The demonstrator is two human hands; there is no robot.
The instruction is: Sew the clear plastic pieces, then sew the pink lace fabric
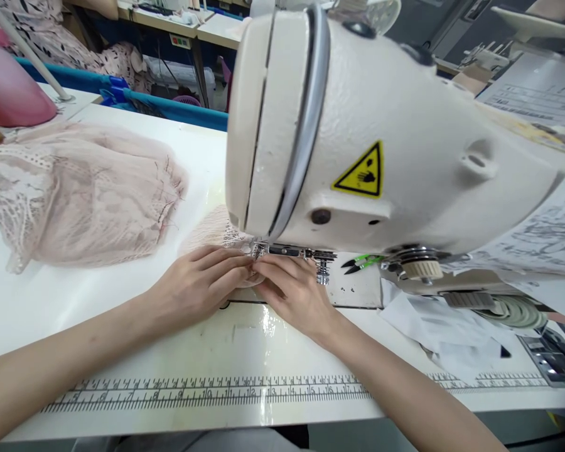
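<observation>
Both hands meet at the needle area of a cream sewing machine [358,113]. Pale pink lace fabric [216,229] lies under the machine's head and runs beneath my fingers. My left hand [200,279] has its fingers bent and pressed together on the lace, just left of the presser foot. Close by on the right, my right hand [294,292] pinches the lace edge, fingertips almost touching those of the left. The needle and the exact stitching spot are hidden behind the fingers and the machine's head.
A heap of pale pink lace [98,194] lies on the table at left. Green-handled snips [360,262] rest behind the right hand. White paper scraps [447,326] and a coiled pale green tape [518,312] lie at right. A printed ruler [235,392] runs along the front edge.
</observation>
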